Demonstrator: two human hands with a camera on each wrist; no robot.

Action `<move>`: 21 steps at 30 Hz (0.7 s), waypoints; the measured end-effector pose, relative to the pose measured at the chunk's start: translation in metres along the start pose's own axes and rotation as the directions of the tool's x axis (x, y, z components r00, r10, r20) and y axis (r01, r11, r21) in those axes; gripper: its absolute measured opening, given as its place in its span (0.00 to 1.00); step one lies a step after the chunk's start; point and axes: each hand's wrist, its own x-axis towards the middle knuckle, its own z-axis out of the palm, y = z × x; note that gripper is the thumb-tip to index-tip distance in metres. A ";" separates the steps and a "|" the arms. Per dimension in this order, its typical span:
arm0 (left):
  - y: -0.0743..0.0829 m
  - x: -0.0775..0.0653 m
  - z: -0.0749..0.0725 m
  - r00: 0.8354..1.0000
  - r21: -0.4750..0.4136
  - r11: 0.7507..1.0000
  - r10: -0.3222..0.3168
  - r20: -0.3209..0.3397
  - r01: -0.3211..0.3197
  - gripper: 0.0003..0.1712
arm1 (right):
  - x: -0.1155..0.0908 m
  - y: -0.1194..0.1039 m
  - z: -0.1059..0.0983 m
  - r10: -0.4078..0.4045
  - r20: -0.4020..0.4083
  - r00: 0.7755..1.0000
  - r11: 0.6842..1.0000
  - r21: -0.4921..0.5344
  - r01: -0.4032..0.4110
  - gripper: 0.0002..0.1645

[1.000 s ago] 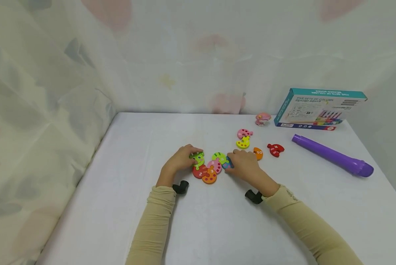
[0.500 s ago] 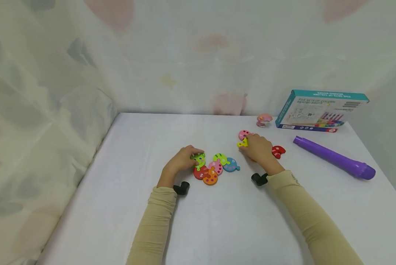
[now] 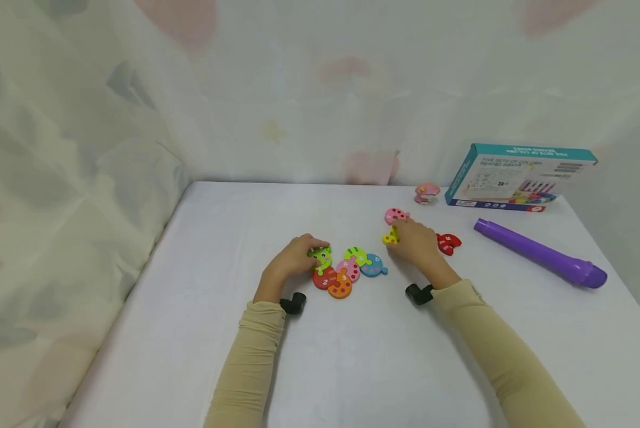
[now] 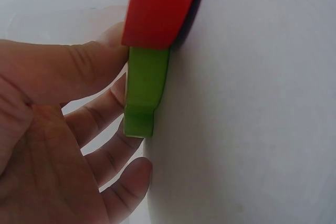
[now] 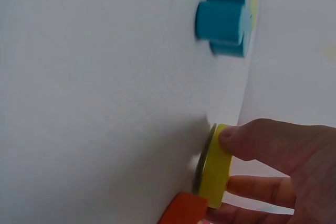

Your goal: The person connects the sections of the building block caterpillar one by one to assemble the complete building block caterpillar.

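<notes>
My left hand (image 3: pixel 294 255) holds a green caterpillar-head puzzle piece (image 3: pixel 321 257) between thumb and fingers, low at the table. Joined to it in a curved chain are a red piece (image 3: pixel 324 278), an orange piece (image 3: pixel 340 286), a pink piece (image 3: pixel 349 270), a striped green piece (image 3: pixel 356 256) and a blue piece (image 3: pixel 373 266). My right hand (image 3: pixel 417 242) pinches a yellow puzzle piece (image 5: pixel 215 174), thumb on one side and fingers on the other. Beside it in the right wrist view is an orange-red piece (image 5: pixel 184 209), hidden by the hand in the head view.
A loose pink piece (image 3: pixel 396 215) lies just behind my right hand, a loose red one (image 3: pixel 449 244) to its right. Farther right are a purple tube (image 3: pixel 539 252) and a box (image 3: pixel 517 178). A pink figurine (image 3: pixel 426 193) stands at the table's back edge.
My right hand has left the blue piece, moved right and back, and taken hold of the yellow piece, which is now shifted slightly toward me. My left hand stays on the green head.
</notes>
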 end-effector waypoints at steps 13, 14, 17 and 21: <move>-0.001 0.001 0.000 1.000 -0.001 1.000 -0.015 0.000 0.015 0.26 | -0.051 -0.009 -0.001 -0.145 -0.134 0.980 0.989 -0.014 0.144 0.32; -0.001 0.001 0.000 1.000 -0.001 1.000 -0.012 0.000 0.012 0.26 | -0.055 -0.010 0.000 -0.156 -0.135 0.978 0.988 -0.017 0.155 0.32; 0.000 0.001 0.000 1.000 -0.001 1.000 -0.012 0.004 0.012 0.26 | -0.066 -0.011 0.002 -0.195 -0.132 0.972 0.981 -0.025 0.193 0.31; 0.000 0.001 0.000 1.000 0.002 1.000 -0.017 0.008 0.017 0.26 | -0.076 -0.011 0.005 -0.228 -0.112 0.967 0.974 -0.028 0.227 0.30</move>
